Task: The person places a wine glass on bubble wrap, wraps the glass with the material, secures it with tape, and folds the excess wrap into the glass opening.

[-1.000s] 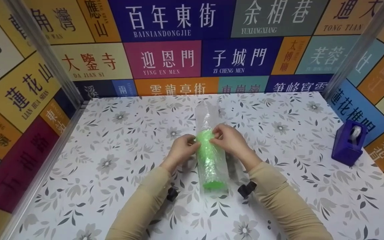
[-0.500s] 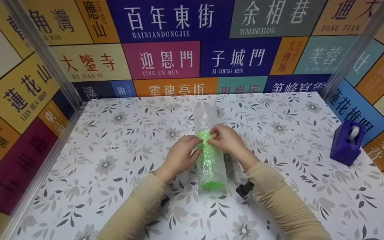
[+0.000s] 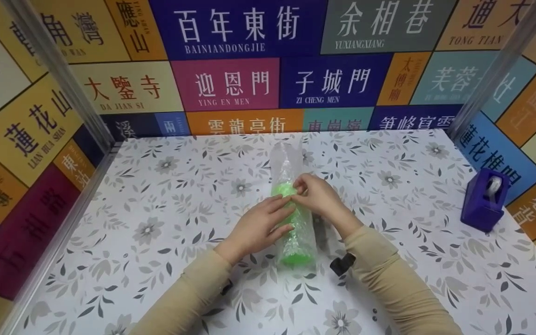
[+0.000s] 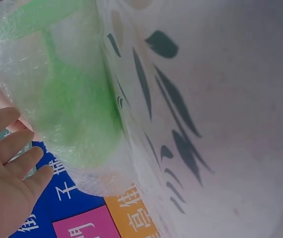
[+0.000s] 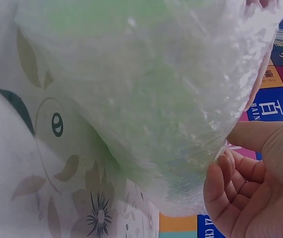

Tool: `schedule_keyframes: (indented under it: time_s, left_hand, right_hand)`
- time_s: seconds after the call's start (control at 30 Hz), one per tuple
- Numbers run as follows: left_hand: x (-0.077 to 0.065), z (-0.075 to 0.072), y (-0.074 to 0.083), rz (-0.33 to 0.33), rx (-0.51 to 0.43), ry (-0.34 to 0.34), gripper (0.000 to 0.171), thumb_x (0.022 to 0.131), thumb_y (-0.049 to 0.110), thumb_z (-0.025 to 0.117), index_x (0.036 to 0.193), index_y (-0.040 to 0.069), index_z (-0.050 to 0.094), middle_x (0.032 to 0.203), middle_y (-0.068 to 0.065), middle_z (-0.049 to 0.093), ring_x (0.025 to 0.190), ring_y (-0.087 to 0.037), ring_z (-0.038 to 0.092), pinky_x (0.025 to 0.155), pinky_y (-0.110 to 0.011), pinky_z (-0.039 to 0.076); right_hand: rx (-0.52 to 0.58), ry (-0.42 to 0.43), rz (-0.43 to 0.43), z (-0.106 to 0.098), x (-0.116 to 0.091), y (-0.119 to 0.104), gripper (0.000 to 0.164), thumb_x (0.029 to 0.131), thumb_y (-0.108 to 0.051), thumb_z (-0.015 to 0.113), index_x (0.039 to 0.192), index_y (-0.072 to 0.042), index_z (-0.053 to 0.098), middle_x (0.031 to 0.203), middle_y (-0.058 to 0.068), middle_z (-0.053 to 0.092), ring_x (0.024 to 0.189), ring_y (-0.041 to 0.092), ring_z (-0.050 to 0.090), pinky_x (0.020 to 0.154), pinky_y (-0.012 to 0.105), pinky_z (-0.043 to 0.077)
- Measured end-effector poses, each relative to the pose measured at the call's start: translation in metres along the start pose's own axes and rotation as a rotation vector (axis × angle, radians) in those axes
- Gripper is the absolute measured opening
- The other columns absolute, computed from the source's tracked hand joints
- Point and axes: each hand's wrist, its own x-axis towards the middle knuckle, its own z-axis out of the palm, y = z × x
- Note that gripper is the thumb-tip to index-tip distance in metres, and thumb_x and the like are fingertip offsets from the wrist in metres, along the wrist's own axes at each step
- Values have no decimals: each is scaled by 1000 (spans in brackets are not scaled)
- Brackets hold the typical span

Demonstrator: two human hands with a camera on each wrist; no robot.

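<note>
A bubble wrap roll lies lengthwise on the table, wound around a green object. Through the film in the left wrist view, the green object shows a flat end, a thin stem and a wider body. My left hand rests over the wrap from the left, fingers extended across its top. The left wrist view shows that hand with fingers spread apart beside the wrap. My right hand pinches the wrap between thumb and forefinger near the upper middle; its other fingers are curled.
A purple tape dispenser with a roll of tape stands at the table's right edge. The table has a white floral cover. Panels with printed signs close it in at the back and sides.
My left hand has gone from pinching at the wrap's left side to lying over its top with straightened fingers. The right hand keeps its pinch in nearly the same place.
</note>
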Motion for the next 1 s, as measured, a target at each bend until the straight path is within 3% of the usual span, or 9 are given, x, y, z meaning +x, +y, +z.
schedule_keyframes:
  time_s: [0.23, 0.63, 1.0]
  left_hand:
    - [0, 1, 2, 3, 26, -47, 52, 102, 42, 51, 141, 7, 54, 154, -13, 39, 141, -31, 37, 114, -41, 34]
    - [3, 7, 3, 82, 58, 0, 48, 102, 38, 54, 135, 4, 59, 142, -15, 53, 136, -33, 43, 114, -36, 34]
    - [6, 4, 4, 73, 69, -23, 46, 100, 39, 57, 131, 5, 62, 140, -13, 55, 134, -32, 45, 113, -36, 35]
  right_hand:
    - [10, 4, 3, 0, 0, 2, 27, 86, -17, 74, 106, -4, 62, 92, 7, 63, 84, 25, 60, 76, 39, 52]
    - [82, 6, 15, 0, -3, 6, 28, 86, -16, 76, 106, -3, 62, 91, 7, 63, 83, 23, 60, 73, 36, 51]
    - [89, 15, -43, 0, -5, 10, 28, 87, -18, 75, 107, -3, 63, 92, 7, 64, 83, 23, 62, 73, 37, 53]
